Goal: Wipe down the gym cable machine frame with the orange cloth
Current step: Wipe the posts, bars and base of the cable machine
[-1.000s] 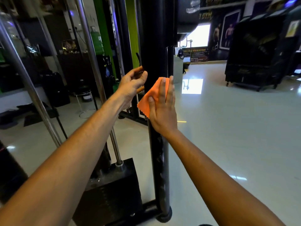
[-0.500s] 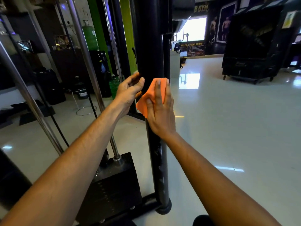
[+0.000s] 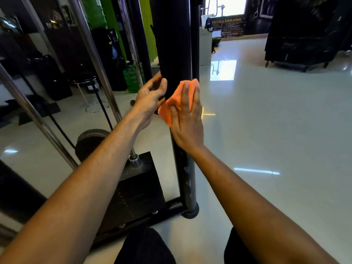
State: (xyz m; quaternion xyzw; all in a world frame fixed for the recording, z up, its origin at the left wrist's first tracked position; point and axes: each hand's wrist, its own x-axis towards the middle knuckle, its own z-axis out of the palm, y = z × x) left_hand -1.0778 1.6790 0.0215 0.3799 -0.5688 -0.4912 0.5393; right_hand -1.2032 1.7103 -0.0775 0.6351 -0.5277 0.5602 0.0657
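step: wiping post point(image 3: 177, 44) | right hand point(image 3: 187, 119) flat, pressing cloth point(image 3: 171, 105) | left hand point(image 3: 150, 98) loosely cupping post | next: slide cloth down

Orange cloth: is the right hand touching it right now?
Touching. The head view shows the right hand pressed flat on the orange cloth against the black post.
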